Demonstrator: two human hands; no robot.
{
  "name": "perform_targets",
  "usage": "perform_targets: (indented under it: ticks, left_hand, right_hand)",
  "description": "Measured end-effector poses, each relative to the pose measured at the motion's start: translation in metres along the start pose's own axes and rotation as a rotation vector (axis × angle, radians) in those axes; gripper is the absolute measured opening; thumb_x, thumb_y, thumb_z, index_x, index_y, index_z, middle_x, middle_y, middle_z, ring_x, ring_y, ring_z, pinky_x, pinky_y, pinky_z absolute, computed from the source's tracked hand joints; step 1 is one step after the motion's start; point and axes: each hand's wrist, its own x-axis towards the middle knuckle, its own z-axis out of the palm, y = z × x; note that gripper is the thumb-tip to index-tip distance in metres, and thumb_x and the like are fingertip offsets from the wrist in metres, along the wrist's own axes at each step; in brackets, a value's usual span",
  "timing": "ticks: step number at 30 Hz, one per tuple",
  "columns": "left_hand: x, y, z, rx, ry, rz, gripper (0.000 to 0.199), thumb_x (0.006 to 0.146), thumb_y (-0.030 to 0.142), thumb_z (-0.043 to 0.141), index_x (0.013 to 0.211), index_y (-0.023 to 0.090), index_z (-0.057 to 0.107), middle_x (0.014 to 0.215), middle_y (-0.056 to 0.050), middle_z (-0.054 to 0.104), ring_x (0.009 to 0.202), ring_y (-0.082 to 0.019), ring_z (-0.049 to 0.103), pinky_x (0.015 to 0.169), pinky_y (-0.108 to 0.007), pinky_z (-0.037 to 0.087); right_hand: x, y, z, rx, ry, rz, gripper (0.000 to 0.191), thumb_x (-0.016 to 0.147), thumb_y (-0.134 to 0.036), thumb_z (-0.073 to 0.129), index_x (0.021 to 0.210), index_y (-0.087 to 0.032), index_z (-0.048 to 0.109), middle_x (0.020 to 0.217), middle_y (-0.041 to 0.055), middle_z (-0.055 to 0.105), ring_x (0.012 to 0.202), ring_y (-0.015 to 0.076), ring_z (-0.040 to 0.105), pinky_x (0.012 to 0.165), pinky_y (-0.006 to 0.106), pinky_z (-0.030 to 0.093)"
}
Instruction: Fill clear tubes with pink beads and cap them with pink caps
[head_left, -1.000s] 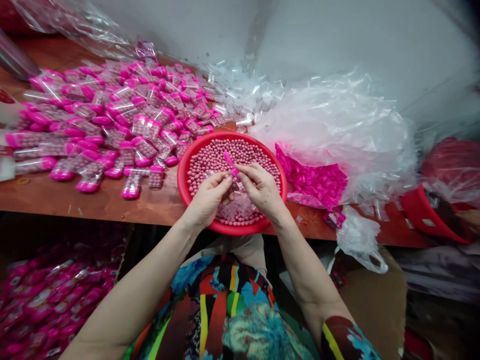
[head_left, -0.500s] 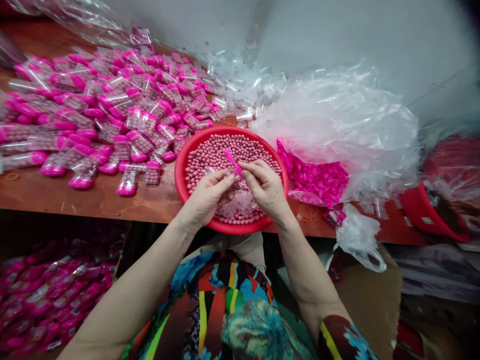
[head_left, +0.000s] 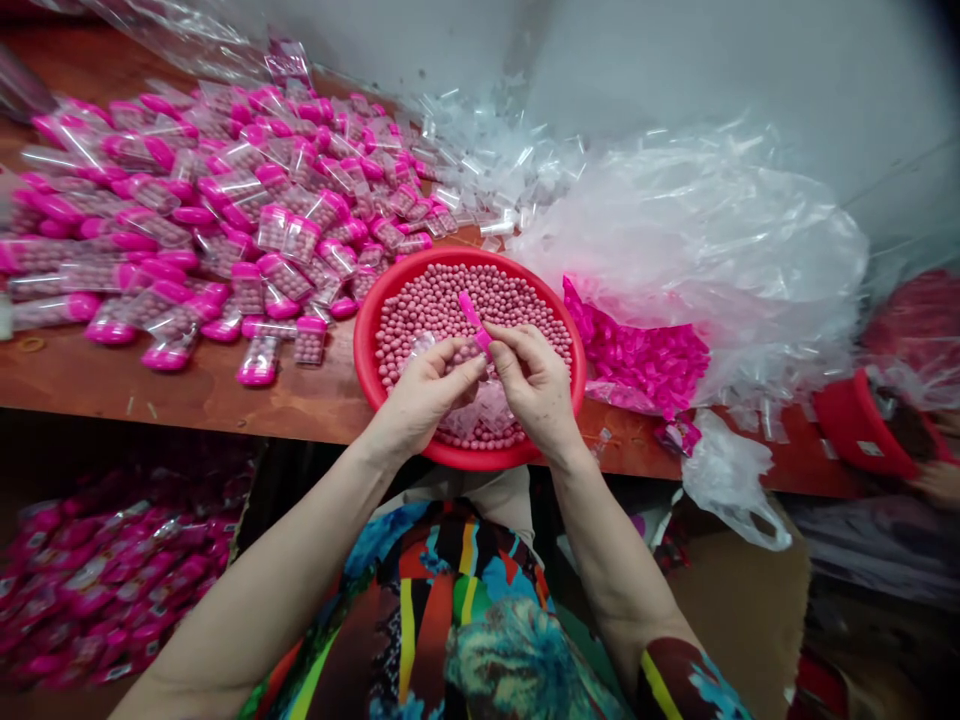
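Both of my hands meet above a red basin (head_left: pixel 365 365) of small pink balls (head_left: pixel 495 290). Between thumb and fingers, my right hand (head_left: pixel 536 385) pinches a bright pink plastic cap (head_left: pixel 471 310), its long flap standing up and away. My left hand (head_left: pixel 429 390) is closed, its fingertips touching the lower end of the cap. It seems to grip a small clear plastic container, mostly hidden behind the fingers. Several clear empty containers (head_left: pixel 484 408) lie on the balls in front of my hands.
Filled containers with pink caps (head_left: pixel 277 215) are heaped on the left of the wooden table (head_left: pixel 330 400). Clear empty containers (head_left: pixel 495 150) lie behind the basin. A bag of pink caps (head_left: pixel 652 365) sits to its right, near a large clear bag (head_left: pixel 705 230). Another red tub (head_left: pixel 847 420) stands far right.
The view has shifted slightly. My left fingers have closed further round the container, and the cap is still pinched in my right hand. At the far right, part of another person's hand shows by the tub.
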Motion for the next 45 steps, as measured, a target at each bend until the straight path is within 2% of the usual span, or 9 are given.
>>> perform_targets:
  ticks: [4, 7, 11, 14, 25, 33, 37, 41, 45]
  left_hand:
    - [0.002, -0.007, 0.0, 0.37, 0.104, 0.193, 0.032, 0.073, 0.022, 0.083, 0.101, 0.017, 0.07, 0.091, -0.001, 0.07, 0.083, -0.016, 0.063, 0.076, -0.027, 0.05]
    - [0.001, -0.009, 0.002, 0.524, 0.14, 0.245, 0.019, 0.078, 0.018, 0.074, 0.096, 0.016, 0.07, 0.088, -0.001, 0.07, 0.08, -0.017, 0.062, 0.074, -0.029, 0.048]
    - [-0.002, -0.005, 0.005, 0.551, 0.146, 0.216, 0.008, 0.078, 0.017, 0.07, 0.085, 0.017, 0.066, 0.077, 0.0, 0.064, 0.072, -0.016, 0.056, 0.066, -0.028, 0.043]
    - [-0.003, -0.004, 0.005, 0.54, 0.151, 0.223, 0.008, 0.075, 0.014, 0.07, 0.079, 0.018, 0.064, 0.073, 0.002, 0.061, 0.069, -0.015, 0.053, 0.064, -0.027, 0.04]
    - [-0.003, -0.005, 0.003, 0.476, 0.07, 0.137, 0.023, 0.073, 0.015, 0.067, 0.096, 0.016, 0.072, 0.078, 0.001, 0.066, 0.074, -0.016, 0.058, 0.069, -0.028, 0.046]
    - [-0.005, -0.005, 0.004, 0.551, 0.1, 0.122, 0.009, 0.072, 0.015, 0.068, 0.081, 0.016, 0.066, 0.07, 0.002, 0.059, 0.066, -0.014, 0.049, 0.061, -0.027, 0.037]
    - [-0.007, -0.003, 0.006, 0.65, 0.131, 0.18, 0.007, 0.071, 0.012, 0.067, 0.075, 0.017, 0.064, 0.067, 0.002, 0.057, 0.065, -0.014, 0.048, 0.061, -0.027, 0.034]
    - [-0.006, -0.002, 0.009, 0.581, 0.127, 0.14, 0.013, 0.069, 0.012, 0.069, 0.081, 0.017, 0.068, 0.067, 0.002, 0.058, 0.063, -0.014, 0.047, 0.059, -0.027, 0.034]
    - [-0.003, 0.004, 0.009, 0.266, -0.076, -0.07, 0.019, 0.069, 0.019, 0.079, 0.084, 0.017, 0.068, 0.066, 0.003, 0.056, 0.057, -0.01, 0.044, 0.055, -0.024, 0.033]
  right_hand:
    - [-0.001, -0.005, 0.004, 0.036, 0.001, -0.005, 0.021, 0.101, -0.023, 0.059, 0.115, -0.024, 0.075, 0.101, 0.0054, 0.071, 0.097, 0.018, 0.068, 0.088, 0.035, 0.058]
    - [-0.004, -0.008, 0.006, 0.048, 0.017, 0.012, 0.021, 0.101, -0.023, 0.059, 0.115, -0.024, 0.075, 0.103, 0.0055, 0.071, 0.097, 0.0179, 0.068, 0.088, 0.035, 0.058]
    - [-0.008, -0.012, 0.004, 0.026, 0.03, 0.029, 0.02, 0.101, -0.025, 0.059, 0.113, -0.025, 0.075, 0.101, 0.0056, 0.071, 0.096, 0.019, 0.068, 0.087, 0.037, 0.058]
    - [-0.009, -0.015, -0.001, -0.019, -0.008, 0.024, 0.02, 0.101, -0.025, 0.059, 0.113, -0.025, 0.075, 0.101, 0.0055, 0.071, 0.097, 0.0197, 0.067, 0.087, 0.038, 0.059]
    - [-0.003, -0.014, -0.016, -0.079, -0.164, -0.06, 0.016, 0.1, -0.02, 0.061, 0.11, -0.021, 0.073, 0.095, 0.0048, 0.068, 0.089, 0.0173, 0.066, 0.079, 0.033, 0.056]
    - [-0.008, -0.011, -0.015, -0.194, -0.23, -0.159, 0.024, 0.104, -0.021, 0.05, 0.116, -0.022, 0.071, 0.107, 0.011, 0.07, 0.104, 0.0236, 0.067, 0.092, 0.043, 0.06]
    - [-0.011, -0.005, -0.019, -0.138, -0.235, -0.171, 0.022, 0.104, -0.022, 0.052, 0.113, -0.021, 0.072, 0.105, 0.0103, 0.071, 0.101, 0.0223, 0.068, 0.091, 0.042, 0.06]
    - [-0.008, 0.004, -0.024, -0.001, -0.224, -0.056, 0.026, 0.105, -0.039, 0.055, 0.108, -0.024, 0.076, 0.101, 0.0072, 0.072, 0.098, 0.0213, 0.068, 0.088, 0.04, 0.06]
    - [0.009, 0.013, -0.013, 0.223, -0.199, 0.311, 0.058, 0.104, -0.066, 0.043, 0.101, -0.022, 0.079, 0.089, 0.0051, 0.073, 0.086, 0.0187, 0.07, 0.08, 0.035, 0.061]
